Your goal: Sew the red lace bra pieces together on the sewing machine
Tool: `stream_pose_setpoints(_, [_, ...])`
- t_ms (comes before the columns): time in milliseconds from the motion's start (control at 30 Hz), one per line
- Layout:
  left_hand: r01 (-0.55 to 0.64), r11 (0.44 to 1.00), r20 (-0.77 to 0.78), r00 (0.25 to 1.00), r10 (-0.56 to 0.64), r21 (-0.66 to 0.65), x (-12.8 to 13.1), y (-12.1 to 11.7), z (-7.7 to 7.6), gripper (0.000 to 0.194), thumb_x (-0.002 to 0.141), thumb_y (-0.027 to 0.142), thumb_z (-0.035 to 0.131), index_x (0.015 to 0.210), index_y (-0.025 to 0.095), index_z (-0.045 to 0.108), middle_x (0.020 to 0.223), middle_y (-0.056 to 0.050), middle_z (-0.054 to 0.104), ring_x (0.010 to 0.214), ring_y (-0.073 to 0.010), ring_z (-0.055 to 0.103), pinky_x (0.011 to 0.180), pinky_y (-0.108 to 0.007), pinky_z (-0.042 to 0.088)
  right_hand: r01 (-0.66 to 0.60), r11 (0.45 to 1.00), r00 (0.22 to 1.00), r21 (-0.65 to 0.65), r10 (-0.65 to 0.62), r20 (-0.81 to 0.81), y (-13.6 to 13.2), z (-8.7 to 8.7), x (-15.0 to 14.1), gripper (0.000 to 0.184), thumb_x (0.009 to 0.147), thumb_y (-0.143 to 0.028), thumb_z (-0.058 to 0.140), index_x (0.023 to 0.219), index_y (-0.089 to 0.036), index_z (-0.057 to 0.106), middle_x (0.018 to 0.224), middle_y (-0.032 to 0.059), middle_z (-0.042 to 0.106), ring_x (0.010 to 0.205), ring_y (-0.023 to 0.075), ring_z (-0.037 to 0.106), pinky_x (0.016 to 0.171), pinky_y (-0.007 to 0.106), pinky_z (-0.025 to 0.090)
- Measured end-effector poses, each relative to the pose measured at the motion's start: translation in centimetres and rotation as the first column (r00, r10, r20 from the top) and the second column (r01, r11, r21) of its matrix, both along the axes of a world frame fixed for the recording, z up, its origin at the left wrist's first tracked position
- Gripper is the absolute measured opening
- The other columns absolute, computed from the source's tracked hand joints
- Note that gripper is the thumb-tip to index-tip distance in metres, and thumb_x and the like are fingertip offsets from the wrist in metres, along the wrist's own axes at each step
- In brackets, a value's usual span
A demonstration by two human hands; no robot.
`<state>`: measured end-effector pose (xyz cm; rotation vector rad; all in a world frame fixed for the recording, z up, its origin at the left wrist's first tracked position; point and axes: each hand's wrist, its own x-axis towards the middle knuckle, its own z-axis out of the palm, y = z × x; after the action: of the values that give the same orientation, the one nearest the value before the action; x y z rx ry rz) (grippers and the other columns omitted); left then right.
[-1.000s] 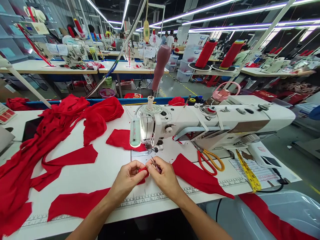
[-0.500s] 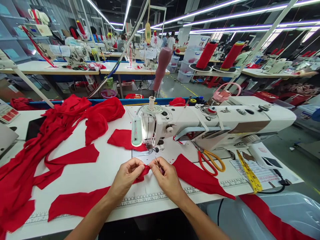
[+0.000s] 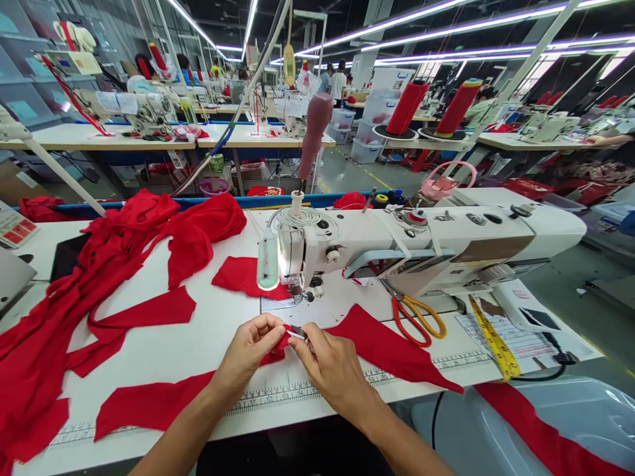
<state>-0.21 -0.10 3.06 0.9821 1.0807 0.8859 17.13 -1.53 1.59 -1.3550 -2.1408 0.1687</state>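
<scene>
My left hand (image 3: 252, 345) pinches the edge of a red fabric piece (image 3: 280, 340) just in front of the sewing machine. Closed around a small pair of thread snips (image 3: 297, 332), my right hand (image 3: 330, 363) holds their blades against that edge, the tips touching or almost touching the cloth. Most of the snips' body is hidden by my fingers. Behind both hands stands the white sewing machine (image 3: 377, 238), its needle area lit. Another red strip (image 3: 391, 347) lies to the right of my right hand, and a long red piece (image 3: 153, 403) lies left of my left forearm.
Red-and-orange-handled scissors (image 3: 417, 318) and a yellow tape measure (image 3: 496, 344) lie at the right. A large heap of red fabric (image 3: 114, 244) covers the table's left side. A printed ruler (image 3: 278, 396) runs along the front edge. A grey-blue plastic bin (image 3: 471, 423) stands below right.
My right hand has turned, so the snips that were tucked in the palm now point at the fabric edge held by my left hand. My left hand has hardly moved.
</scene>
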Motion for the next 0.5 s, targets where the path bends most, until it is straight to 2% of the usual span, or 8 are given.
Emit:
stream_pose_setpoints(133, [-0.006, 1.000, -0.010, 1.000, 0.006, 0.024, 0.0, 0.0, -0.1, 0.035, 0.079, 0.050, 0.073, 0.081, 0.017, 0.062, 0.073, 0.001, 0.060, 0.067, -0.0109, 0.053, 0.067, -0.023, 0.047, -0.010, 1.000, 0.997, 0.017, 0.012, -0.075, 0.3, -0.3, -0.2, 0.043, 0.107, -0.042, 0.031, 0.076, -0.020, 0.052, 0.055, -0.0027, 0.051, 0.047, 0.0105, 0.043, 0.049, 0.026, 0.018])
stream_pose_setpoints(233, [-0.015, 0.999, -0.013, 1.000, 0.016, 0.033, 0.1, 0.0, 0.0, 0.036, 0.080, 0.050, 0.073, 0.082, 0.016, 0.063, 0.074, 0.000, 0.061, 0.068, -0.0118, 0.053, 0.067, -0.025, 0.047, -0.027, 0.985, 0.958, -0.173, -0.024, -0.287, 0.8, -0.4, 0.3, 0.037, 0.104, -0.042, 0.037, 0.078, -0.021, 0.052, 0.055, -0.0049, 0.044, 0.047, 0.0102, 0.038, 0.049, 0.025, 0.021])
stream_pose_setpoints(300, [-0.011, 0.999, -0.021, 1.000, 0.012, 0.048, 0.2, 0.0, 0.0, 0.036, 0.080, 0.050, 0.073, 0.081, 0.016, 0.063, 0.073, -0.001, 0.061, 0.067, -0.0118, 0.052, 0.066, -0.025, 0.046, -0.111, 0.930, 0.883, -0.351, -0.069, -0.464, 1.1, 0.0, 0.7, 0.027, 0.099, -0.046, 0.047, 0.092, -0.021, 0.056, 0.059, -0.0064, 0.043, 0.050, 0.0103, 0.038, 0.049, 0.022, 0.026])
stream_pose_setpoints(367, [-0.004, 0.997, -0.029, 1.000, 0.006, 0.076, 0.2, -0.1, -0.1, 0.035, 0.079, 0.050, 0.073, 0.081, 0.016, 0.064, 0.073, -0.001, 0.061, 0.067, -0.0117, 0.051, 0.065, -0.024, 0.044, -0.232, 0.855, 0.812, -0.464, -0.092, -0.576, 1.5, 0.5, 0.8, 0.030, 0.092, -0.047, 0.058, 0.106, -0.021, 0.058, 0.064, -0.0065, 0.045, 0.055, 0.0107, 0.040, 0.051, 0.021, 0.030])
stream_pose_setpoints(433, [0.002, 0.995, -0.038, 0.999, 0.002, 0.103, 0.2, -0.1, -0.1, 0.034, 0.079, 0.049, 0.074, 0.082, 0.015, 0.066, 0.076, -0.002, 0.062, 0.069, -0.0123, 0.052, 0.066, -0.025, 0.044, -0.307, 0.798, 0.785, -0.518, -0.095, -0.612, 1.8, 1.1, 0.8, 0.027, 0.087, -0.044, 0.063, 0.100, -0.020, 0.062, 0.065, -0.0059, 0.044, 0.059, 0.0109, 0.039, 0.053, 0.022, 0.032])
stream_pose_setpoints(500, [0.012, 0.993, -0.048, 0.999, -0.006, 0.116, 0.1, -0.2, -0.2, 0.032, 0.080, 0.047, 0.073, 0.084, 0.016, 0.067, 0.080, -0.003, 0.063, 0.072, -0.0129, 0.053, 0.068, -0.025, 0.045, -0.331, 0.771, 0.776, -0.544, -0.106, -0.622, 2.0, 1.6, 0.6, 0.021, 0.085, -0.040, 0.063, 0.082, -0.019, 0.060, 0.064, -0.0059, 0.041, 0.059, 0.0103, 0.036, 0.053, 0.022, 0.030])
